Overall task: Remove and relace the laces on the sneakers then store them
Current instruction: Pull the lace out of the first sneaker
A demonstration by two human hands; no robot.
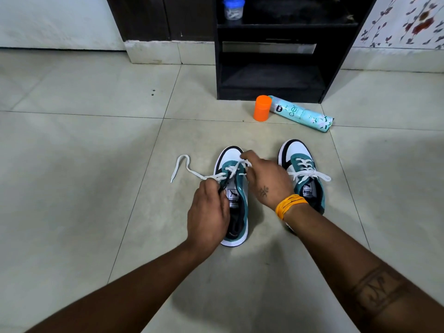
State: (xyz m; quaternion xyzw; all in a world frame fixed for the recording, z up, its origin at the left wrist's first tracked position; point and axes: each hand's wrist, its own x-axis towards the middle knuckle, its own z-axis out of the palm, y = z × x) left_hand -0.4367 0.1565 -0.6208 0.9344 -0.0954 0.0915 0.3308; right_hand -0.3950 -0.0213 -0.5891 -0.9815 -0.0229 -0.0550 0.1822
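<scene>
Two teal, white and black sneakers stand side by side on the tiled floor, toes pointing away. My left hand [208, 212] pinches the left sneaker [236, 233] by its tongue and eyelet edge. My right hand [265, 179] pinches the white lace [183, 168] above the upper eyelets; one loose end trails onto the floor to the left. The right sneaker [303, 169] is laced and tied, partly hidden behind my right wrist.
A black shelf unit [271, 56] stands against the wall ahead, with a blue-lidded jar [233, 7] on its upper shelf. An orange cap [262, 108] and a teal spray can [301, 114] lie on the floor in front of it.
</scene>
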